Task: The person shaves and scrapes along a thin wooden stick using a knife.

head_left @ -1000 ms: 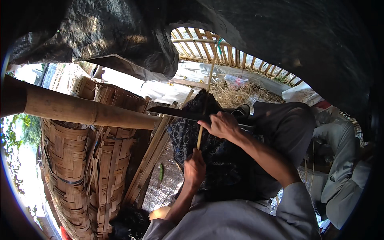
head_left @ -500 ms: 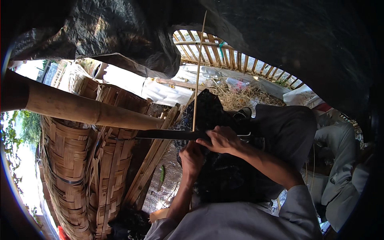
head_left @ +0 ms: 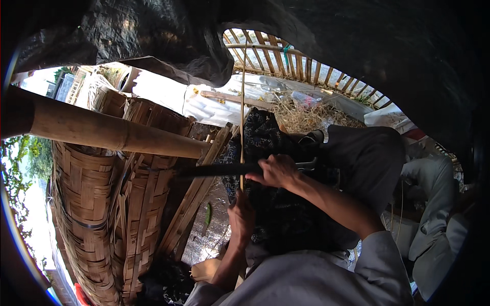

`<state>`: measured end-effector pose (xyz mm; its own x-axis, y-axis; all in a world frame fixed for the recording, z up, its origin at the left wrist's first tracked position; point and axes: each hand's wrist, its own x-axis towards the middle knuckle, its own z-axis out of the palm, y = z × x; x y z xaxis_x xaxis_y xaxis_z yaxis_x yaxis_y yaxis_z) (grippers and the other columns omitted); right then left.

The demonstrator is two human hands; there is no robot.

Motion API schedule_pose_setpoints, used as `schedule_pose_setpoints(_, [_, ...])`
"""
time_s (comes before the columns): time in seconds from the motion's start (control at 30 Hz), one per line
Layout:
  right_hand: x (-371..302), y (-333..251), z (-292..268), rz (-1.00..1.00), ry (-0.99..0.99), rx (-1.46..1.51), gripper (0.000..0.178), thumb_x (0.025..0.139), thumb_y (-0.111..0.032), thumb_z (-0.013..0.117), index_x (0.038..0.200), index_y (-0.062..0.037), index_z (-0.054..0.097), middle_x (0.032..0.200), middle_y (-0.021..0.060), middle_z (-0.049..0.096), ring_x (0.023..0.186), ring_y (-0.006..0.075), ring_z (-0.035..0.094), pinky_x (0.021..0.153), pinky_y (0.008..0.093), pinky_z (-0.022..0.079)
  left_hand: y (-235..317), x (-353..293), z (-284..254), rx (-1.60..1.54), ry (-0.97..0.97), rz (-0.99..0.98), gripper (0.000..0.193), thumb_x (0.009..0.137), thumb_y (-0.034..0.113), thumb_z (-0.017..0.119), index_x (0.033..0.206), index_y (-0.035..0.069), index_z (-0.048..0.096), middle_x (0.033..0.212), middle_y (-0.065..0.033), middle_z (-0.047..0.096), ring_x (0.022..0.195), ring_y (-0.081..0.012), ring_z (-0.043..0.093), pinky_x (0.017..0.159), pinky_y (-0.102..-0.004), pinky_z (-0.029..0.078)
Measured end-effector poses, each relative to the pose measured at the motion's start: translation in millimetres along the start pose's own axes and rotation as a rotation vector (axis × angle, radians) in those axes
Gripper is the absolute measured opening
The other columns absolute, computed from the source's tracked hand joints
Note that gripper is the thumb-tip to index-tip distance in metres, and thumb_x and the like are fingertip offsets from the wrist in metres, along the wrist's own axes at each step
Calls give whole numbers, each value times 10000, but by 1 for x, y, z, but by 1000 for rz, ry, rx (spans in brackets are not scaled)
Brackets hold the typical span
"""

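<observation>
Here is the strip (head_left: 242, 109), a thin pale sliver of bamboo standing almost upright in front of the person, its top rising against the fence (head_left: 286, 64) and its foot caught in the left hand (head_left: 241, 218). Across it lies the knife (head_left: 214, 170), a long dark blade set level, its tip pointing left toward the thick pole (head_left: 102, 133). The right hand (head_left: 275, 171) grips the handle end, fingers curled tight round it with no gap showing, knuckles up. The left hand sits lower, just under the blade, fingers closed round the bottom of the strip; whether thumb and forefinger pinch it or the whole fist wraps it, I cannot tell from this angle. My read: this is the shaving or splitting stage, blade meeting strip right where they cross above the dark patterned cloth (head_left: 270, 214) on the lap. The next move calls for a steady pull of the strip against the edge, with the blade angle kept shallow so it pares rather than bites through, and the left fingers kept clear below. Woven baskets (head_left: 87, 214) stand stacked to the left, well apart from the work.
</observation>
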<state>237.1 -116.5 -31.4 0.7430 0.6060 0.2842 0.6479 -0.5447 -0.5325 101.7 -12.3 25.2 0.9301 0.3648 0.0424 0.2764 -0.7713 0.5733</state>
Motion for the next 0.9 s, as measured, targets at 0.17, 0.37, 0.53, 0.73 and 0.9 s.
schedule_pose_setpoints(0.17, [35, 8, -19, 248, -62, 0, 589, 842, -561, 488, 576, -40, 551, 535, 197, 552, 472, 341, 573, 426, 438, 461, 3, -69, -37, -43, -7, -102, 76, 857, 13, 484, 872, -36, 541, 565, -216, 478, 493, -377, 523, 436, -424, 361])
schedule_pose_setpoints(0.37, [19, 9, -23, 362, -103, 177, 497, 848, -500, 524, 585, -79, 551, 539, 157, 547, 550, 338, 582, 489, 435, 471, -1, -36, -40, -8, -24, -2, 54, 838, 4, 496, 855, -25, 539, 580, -204, 504, 510, -369, 539, 446, -401, 392])
schedule_pose_setpoints(0.53, [2, -2, -37, 181, -110, 81, 547, 837, -563, 490, 646, -59, 581, 545, 164, 559, 550, 338, 598, 493, 431, 483, 6, 24, -10, -77, 72, 104, 61, 845, 18, 500, 863, -20, 545, 584, -208, 505, 519, -357, 564, 431, -384, 389])
schedule_pose_setpoints(0.73, [-4, 7, -32, 137, -160, -28, 637, 816, -632, 453, 619, -39, 571, 499, 166, 545, 499, 334, 596, 459, 437, 485, 5, 49, 4, -125, -30, 134, 73, 854, 39, 500, 857, -3, 559, 622, -234, 525, 598, -380, 594, 427, -400, 394])
schedule_pose_setpoints(0.9, [0, 0, -23, 94, -108, 17, 615, 806, -611, 493, 579, -44, 564, 485, 156, 541, 477, 321, 591, 437, 412, 486, -4, 45, -9, -96, -72, 161, 87, 853, 31, 484, 892, -8, 551, 623, -230, 539, 606, -389, 587, 439, -415, 407])
